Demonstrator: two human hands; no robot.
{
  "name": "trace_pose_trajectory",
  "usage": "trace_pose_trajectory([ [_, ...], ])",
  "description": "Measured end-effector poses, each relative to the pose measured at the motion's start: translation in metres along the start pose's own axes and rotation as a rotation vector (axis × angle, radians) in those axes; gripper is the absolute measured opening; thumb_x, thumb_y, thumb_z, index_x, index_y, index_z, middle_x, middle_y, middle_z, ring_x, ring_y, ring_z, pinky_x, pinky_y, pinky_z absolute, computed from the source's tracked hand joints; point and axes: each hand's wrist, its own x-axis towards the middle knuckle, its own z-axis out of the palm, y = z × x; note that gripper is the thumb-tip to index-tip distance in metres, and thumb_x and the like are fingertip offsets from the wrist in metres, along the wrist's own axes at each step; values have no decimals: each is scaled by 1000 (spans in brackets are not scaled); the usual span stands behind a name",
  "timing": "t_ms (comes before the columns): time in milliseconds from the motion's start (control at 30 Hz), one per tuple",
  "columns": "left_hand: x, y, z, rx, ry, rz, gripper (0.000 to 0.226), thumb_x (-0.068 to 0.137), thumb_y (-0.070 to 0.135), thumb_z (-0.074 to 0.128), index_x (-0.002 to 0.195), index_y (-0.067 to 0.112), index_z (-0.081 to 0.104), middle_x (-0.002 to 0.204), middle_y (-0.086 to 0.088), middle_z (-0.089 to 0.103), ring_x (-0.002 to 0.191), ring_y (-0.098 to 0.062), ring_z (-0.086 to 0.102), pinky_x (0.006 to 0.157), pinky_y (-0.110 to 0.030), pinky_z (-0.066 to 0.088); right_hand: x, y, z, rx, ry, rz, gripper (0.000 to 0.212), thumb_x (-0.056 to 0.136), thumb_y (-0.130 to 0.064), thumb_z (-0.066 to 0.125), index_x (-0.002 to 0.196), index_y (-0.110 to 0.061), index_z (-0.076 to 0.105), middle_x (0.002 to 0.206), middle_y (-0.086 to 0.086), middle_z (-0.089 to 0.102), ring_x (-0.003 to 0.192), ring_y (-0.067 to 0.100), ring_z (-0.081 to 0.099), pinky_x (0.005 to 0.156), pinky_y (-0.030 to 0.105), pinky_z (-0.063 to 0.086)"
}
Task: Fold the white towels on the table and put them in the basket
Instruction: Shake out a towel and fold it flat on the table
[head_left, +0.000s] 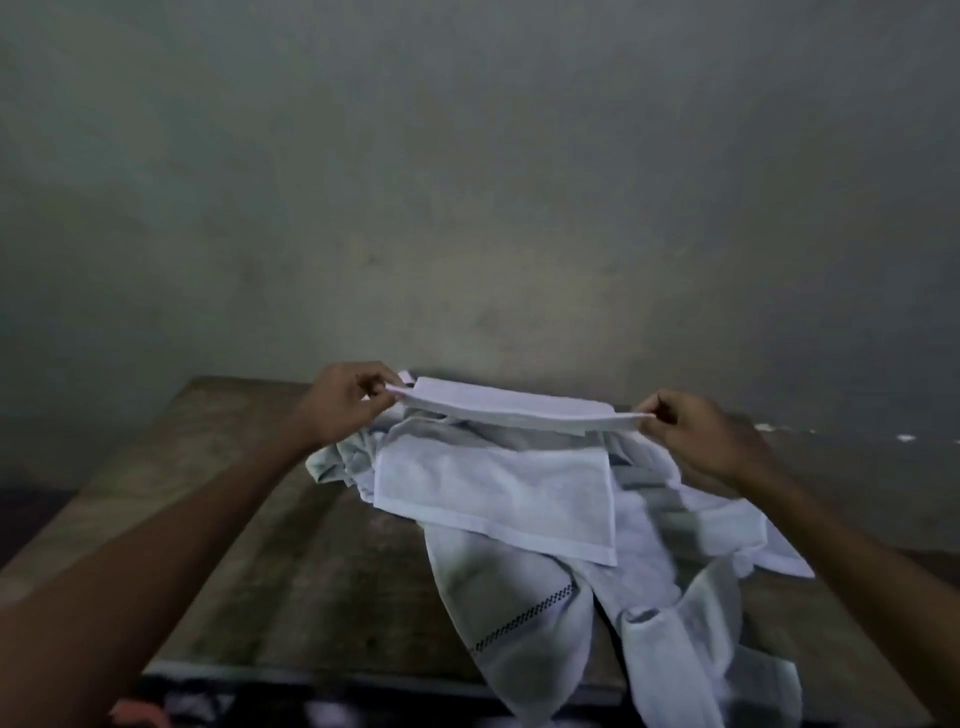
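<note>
At left, above the far edge of the pile (675, 623), pinches one end of the white towel (509, 408) with the left hand (348, 397). Holds it taut over the pile, long axis left-right, equally near both hands. At right, pinches the other end with the right hand (696, 431). No basket in view.

A bare, stained grey-green wall (467, 156) filled the upper view in dim, flat light. The worn brown wooden worktop (270, 545) stood with its far edge at the wall. Beyond its left edge lay dark shadow.
</note>
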Motion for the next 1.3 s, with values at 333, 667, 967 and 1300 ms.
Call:
trace_pose_trajectory([
  [333, -79, -34, 48, 67, 83, -41, 10, 75, 16, 66, 81, 21, 72, 72, 23, 65, 76, 4, 60, 64, -5, 39, -68, 34, 70, 37, 47, -162, 16, 83, 0, 62, 80, -16, 64, 74, -13, 63, 74, 4, 58, 61, 12, 41],
  [667, -100, -68, 79, 268, 19, -83, 22, 80, 16, 71, 100, 24, 73, 94, 0, 73, 86, -19, 65, 73, -39, 53, -87, 42, 104, 3, 15, -276, 9, 79, -15, 63, 85, -13, 70, 87, -1, 65, 83, 4, 57, 74, 7, 41],
  [967, -96, -65, 73, 465, -83, 114, 36, 74, 40, 55, 100, 21, 74, 92, 1, 71, 80, -22, 65, 67, -38, 50, -88, 48, 109, -189, -32, -368, 34, 72, -27, 74, 102, -13, 69, 95, 1, 63, 86, 20, 62, 72, 34, 52],
  [1300, -94, -59, 82, 544, -4, 216, 43, 71, 49, 61, 95, 16, 72, 92, -2, 66, 81, -25, 59, 64, -34, 39, -81, 45, 109, -263, 46, -406, 28, 79, -26, 47, 90, -12, 69, 87, 2, 65, 76, 21, 61, 67, 28, 43],
])
